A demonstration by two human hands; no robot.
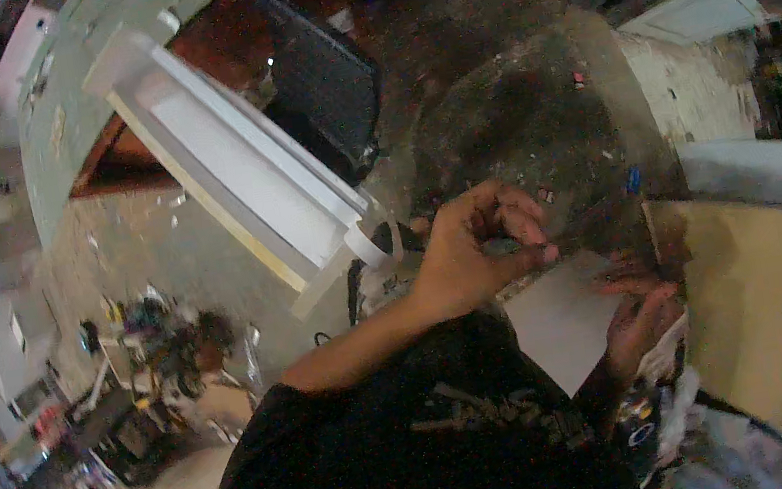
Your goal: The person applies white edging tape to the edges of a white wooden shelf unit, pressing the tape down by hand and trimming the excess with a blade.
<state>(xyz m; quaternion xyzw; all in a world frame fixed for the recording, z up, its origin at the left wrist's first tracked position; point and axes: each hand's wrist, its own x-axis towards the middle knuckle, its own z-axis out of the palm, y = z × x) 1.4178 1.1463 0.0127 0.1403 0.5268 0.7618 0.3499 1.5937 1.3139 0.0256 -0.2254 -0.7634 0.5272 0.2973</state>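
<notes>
My left hand [482,246] is raised in front of my body. Its fingers curl in toward the thumb, and whatever they may hold is too small to make out. Lower and to the right is my right hand [639,314], its fingers stretched out and slightly blurred. Between the hands and my dark shirt lies a flat white panel [563,315], with the right hand beside its right edge. Left of the left hand stands a long white trough-like piece [245,180] with a pale yellow strip [202,197] along one side.
A tan board [770,309] leans at the right. Beyond my hands spreads a stained floor [512,105] with small scraps. A dark mesh panel [309,69] is behind the white trough. Cluttered tools and parts [154,351] lie at the lower left.
</notes>
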